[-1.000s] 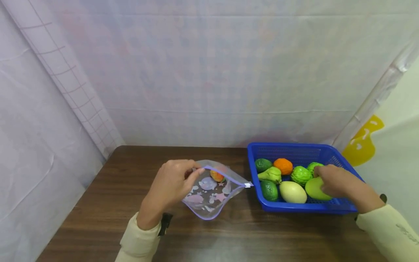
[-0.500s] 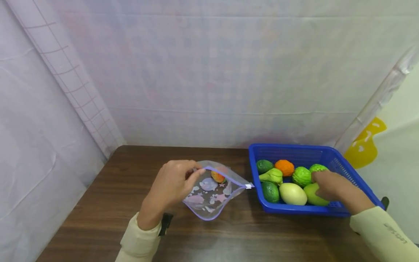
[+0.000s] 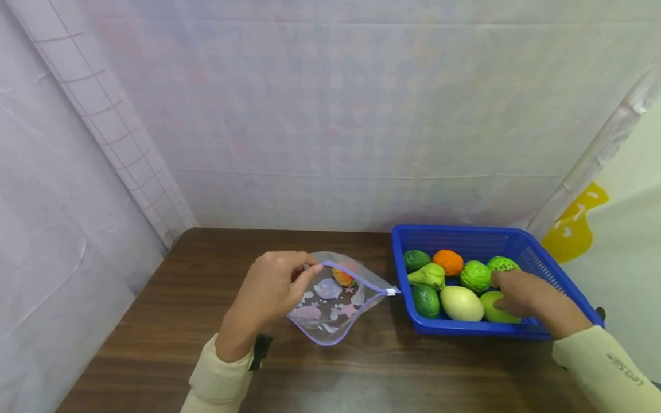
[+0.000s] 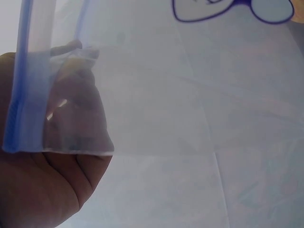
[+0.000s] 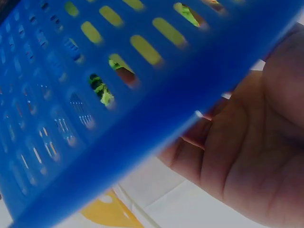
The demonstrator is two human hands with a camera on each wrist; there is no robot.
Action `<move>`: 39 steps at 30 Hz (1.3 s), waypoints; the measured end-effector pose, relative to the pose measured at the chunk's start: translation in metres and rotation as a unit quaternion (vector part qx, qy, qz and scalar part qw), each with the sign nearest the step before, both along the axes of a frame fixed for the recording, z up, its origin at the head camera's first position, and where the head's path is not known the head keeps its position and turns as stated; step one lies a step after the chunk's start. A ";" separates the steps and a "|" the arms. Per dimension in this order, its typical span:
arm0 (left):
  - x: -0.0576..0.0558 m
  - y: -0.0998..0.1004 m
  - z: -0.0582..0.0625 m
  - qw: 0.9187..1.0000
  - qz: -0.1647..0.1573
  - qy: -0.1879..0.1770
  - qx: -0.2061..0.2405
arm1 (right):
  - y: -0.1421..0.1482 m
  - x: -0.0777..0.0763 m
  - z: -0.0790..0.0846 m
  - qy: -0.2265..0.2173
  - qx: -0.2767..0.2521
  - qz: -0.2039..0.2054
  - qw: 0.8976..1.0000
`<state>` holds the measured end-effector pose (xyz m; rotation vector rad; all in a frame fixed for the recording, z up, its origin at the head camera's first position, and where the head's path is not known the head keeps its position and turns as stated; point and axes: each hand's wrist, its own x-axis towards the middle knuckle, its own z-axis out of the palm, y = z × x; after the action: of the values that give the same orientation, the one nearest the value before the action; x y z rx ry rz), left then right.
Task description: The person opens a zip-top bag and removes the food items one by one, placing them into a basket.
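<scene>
My left hand (image 3: 276, 284) pinches the rim of a clear zip bag (image 3: 325, 332) with purple edging and a white slider. Through its film shows one small orange-yellow fruit (image 3: 342, 277). In the left wrist view, the bag's film (image 4: 152, 104) covers part of that hand (image 4: 76, 114). My right hand (image 3: 524, 295) reaches into the blue basket (image 3: 418, 329), over a smooth green fruit (image 3: 494, 308) and beside a bumpy green one (image 3: 503, 264). Its fingertips are mostly hidden, so a grip cannot be made out. The right wrist view has the basket wall (image 5: 156, 118) in front of this hand (image 5: 237, 137).
Also in the basket lie an orange fruit (image 3: 447, 263), a pale yellow oval fruit (image 3: 462, 304), a wrinkled green fruit (image 3: 475, 276), a light green necked one (image 3: 430, 276) and two dark green ones. A brown wooden table (image 3: 181, 310) meets a white curtain (image 3: 330, 126) behind.
My right hand has shifted slightly left in the basket, and the smooth green fruit lies lower, with more of it covered. My left hand and the bag stay in place.
</scene>
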<state>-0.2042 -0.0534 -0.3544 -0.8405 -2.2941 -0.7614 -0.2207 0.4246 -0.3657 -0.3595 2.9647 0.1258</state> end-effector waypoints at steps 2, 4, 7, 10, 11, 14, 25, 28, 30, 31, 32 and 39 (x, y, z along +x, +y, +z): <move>0.001 0.000 0.000 1.000 0.002 0.001 -0.001 | -0.001 0.001 0.003 -0.004 0.003 -0.007 1.000; 0.001 0.000 0.001 1.000 0.003 0.003 -0.002 | -0.003 0.002 0.007 -0.008 0.006 -0.014 1.000; 0.002 0.000 0.001 1.000 0.005 0.001 -0.003 | -0.008 0.004 0.012 -0.003 0.006 -0.019 1.000; 0.002 -0.002 0.002 1.000 0.005 -0.003 -0.004 | -0.019 0.006 0.018 0.017 0.009 -0.026 0.999; 0.002 -0.002 0.002 1.000 0.005 -0.006 -0.004 | -0.024 0.008 0.020 0.028 0.008 -0.028 0.999; 0.003 0.000 0.001 1.000 -0.002 -0.013 -0.005 | -0.041 0.014 0.031 0.069 0.013 -0.028 0.997; 0.004 0.003 0.000 1.000 -0.003 -0.016 -0.004 | -0.122 0.057 0.062 0.339 -0.099 0.111 0.929; 0.005 0.005 0.000 1.000 -0.005 -0.016 -0.003 | -0.136 0.071 0.070 0.403 -0.137 0.152 0.892; 0.004 0.006 0.000 1.000 -0.006 -0.014 -0.003 | -0.145 0.082 0.075 0.434 -0.166 0.169 0.869; 0.004 0.006 0.000 1.000 -0.006 -0.013 -0.003 | -0.150 0.088 0.078 0.447 -0.184 0.176 0.858; 0.004 0.006 0.000 1.000 -0.006 -0.012 -0.003 | -0.155 0.094 0.080 0.456 -0.204 0.179 0.847; 0.005 0.005 0.001 1.000 -0.004 -0.009 -0.004 | -0.193 0.114 0.081 0.498 -0.353 0.248 0.752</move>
<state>-0.1989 -0.0483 -0.3530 -0.8499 -2.3129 -0.7657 -0.1062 0.2314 -0.2848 -1.6289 3.6544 -1.1408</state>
